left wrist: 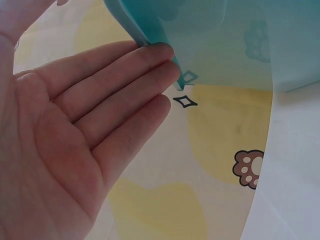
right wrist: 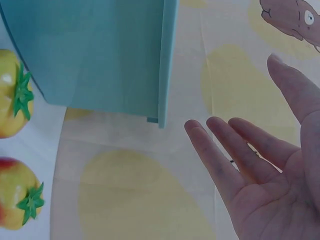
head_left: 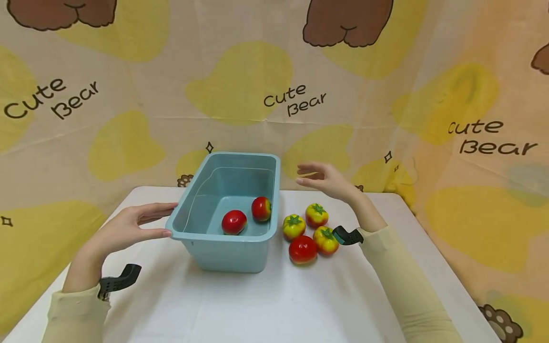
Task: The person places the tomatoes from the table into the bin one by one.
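Observation:
A light blue plastic bin stands on the table, with two red toy tomatoes inside it. My left hand is at the bin's left side, its straight fingers touching the rim and the thumb by the near corner. To the right of the bin, my right hand hovers in the air with nothing in it, fingers loosely extended and apart from the rim. Below that hand several toy fruits lie grouped beside the bin: a red tomato and yellow-red ones with green leaf tops.
The white table carries the bin and the loose fruits. A printed cloth with bears and yellow patches hangs close behind the table and along its sides. Dark wrist cameras are strapped to both wrists.

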Motion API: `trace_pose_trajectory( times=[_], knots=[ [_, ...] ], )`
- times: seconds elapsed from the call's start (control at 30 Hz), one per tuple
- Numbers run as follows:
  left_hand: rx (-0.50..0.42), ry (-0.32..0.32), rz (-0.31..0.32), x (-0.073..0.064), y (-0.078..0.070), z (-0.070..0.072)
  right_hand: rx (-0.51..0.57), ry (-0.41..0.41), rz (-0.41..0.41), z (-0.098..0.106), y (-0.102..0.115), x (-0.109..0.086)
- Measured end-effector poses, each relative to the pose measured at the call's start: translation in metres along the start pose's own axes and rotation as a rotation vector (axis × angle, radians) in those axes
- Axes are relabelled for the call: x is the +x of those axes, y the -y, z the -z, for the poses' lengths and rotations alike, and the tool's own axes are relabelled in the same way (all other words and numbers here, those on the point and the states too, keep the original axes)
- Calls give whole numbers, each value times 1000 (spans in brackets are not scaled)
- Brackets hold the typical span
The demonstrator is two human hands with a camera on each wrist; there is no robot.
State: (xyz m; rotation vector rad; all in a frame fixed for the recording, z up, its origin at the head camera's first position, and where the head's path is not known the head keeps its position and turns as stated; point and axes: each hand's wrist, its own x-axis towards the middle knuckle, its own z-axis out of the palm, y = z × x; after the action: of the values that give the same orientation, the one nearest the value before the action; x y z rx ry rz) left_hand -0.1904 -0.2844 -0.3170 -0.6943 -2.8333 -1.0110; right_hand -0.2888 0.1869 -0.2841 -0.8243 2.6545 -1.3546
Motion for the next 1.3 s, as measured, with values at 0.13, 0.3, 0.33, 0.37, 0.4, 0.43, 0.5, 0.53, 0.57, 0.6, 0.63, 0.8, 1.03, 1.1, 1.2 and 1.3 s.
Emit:
trace_pose_trajectory(
  times=[0.13, 0.3, 0.33, 0.37, 0.4, 0.43, 0.5, 0.53, 0.57, 0.6, 0.63, 0.8, 1.03, 1.1, 1.2, 1.3],
  knots=[
    [0, -9, 14, -1, 1, 0, -1, -7, -5, 2, -5, -7],
    [4, -5, 10, -2, -1, 1, -9, -19, -34, 4, -9, -16],
    [2, -4, 11, -2, -1, 1, -8, -19, -35, 5, -10, -17],
    [4, -3, 13, -2, 0, 1, -8, -20, -40, 5, -12, -19],
    [5, -3, 16, -1, 0, 1, -7, -20, -44, 6, -13, -20],
    [5, -2, 19, -1, 1, 1, -5, -20, -48, 6, -14, -22],
    [10, -1, 24, -1, 2, 1, -6, -21, -53, 7, -17, -25],
    [14, 0, 24, 0, 2, 1, -3, -21, -57, 7, -18, -27],
    [18, 2, 22, 0, 3, 2, -3, -20, -59, 7, -20, -28],
    [19, 1, 22, 0, 3, 2, -1, -20, -62, 8, -21, -29],
    [19, 0, 21, 0, 4, 2, 0, -20, -64, 8, -22, -31],
    [25, -1, 15, -1, 5, 2, -8, -27, -92, 10, -31, -39],
    [30, 1, 23, 0, 4, 2, -35, -44, -127, 11, -44, -53],
    [25, 3, 22, 0, 4, 2, -49, -48, -143, 11, -47, -57],
    [20, 6, 13, 0, 4, 2, -59, -52, -153, 10, -54, -62],
    [15, 4, 6, 0, 5, 1, -64, -59, -165, 9, -59, -66]
  ],
)
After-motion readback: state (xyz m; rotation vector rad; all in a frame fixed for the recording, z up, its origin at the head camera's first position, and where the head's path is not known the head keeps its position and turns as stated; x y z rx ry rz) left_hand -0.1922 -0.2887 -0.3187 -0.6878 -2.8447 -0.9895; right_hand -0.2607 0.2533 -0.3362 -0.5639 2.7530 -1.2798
